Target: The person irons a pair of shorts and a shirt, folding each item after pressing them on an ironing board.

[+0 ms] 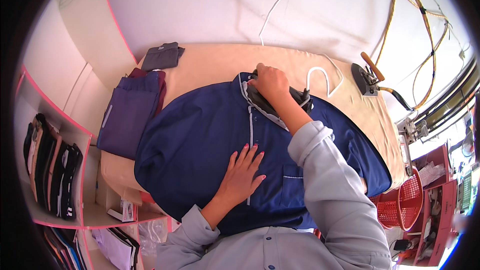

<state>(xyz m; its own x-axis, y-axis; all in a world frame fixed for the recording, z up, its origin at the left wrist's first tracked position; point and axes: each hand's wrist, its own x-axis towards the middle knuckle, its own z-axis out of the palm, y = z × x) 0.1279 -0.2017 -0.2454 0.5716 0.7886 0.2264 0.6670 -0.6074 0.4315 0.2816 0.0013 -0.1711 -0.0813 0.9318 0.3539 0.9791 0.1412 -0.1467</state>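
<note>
A navy shirt (198,120) with light piping along its collar and placket lies spread over a beige padded ironing table (213,62). My left hand (242,174) rests flat on the shirt front beside the placket, fingers apart and holding nothing. Up at the collar, my right hand (270,80) is closed around the handle of a dark electric iron (300,95). The iron lies at the neck opening, partly hidden by my hand and forearm. A white cord (318,69) loops from its rear. The piped chest pocket (291,185) is partly covered by my right sleeve.
Folded purple-blue trousers (129,120) and a grey folded garment (161,56) lie at the table's left. A second iron (365,78) with a wooden handle stands at the right. Pink-edged shelves (86,180) hold clothes at left; red baskets (408,202) stand at right.
</note>
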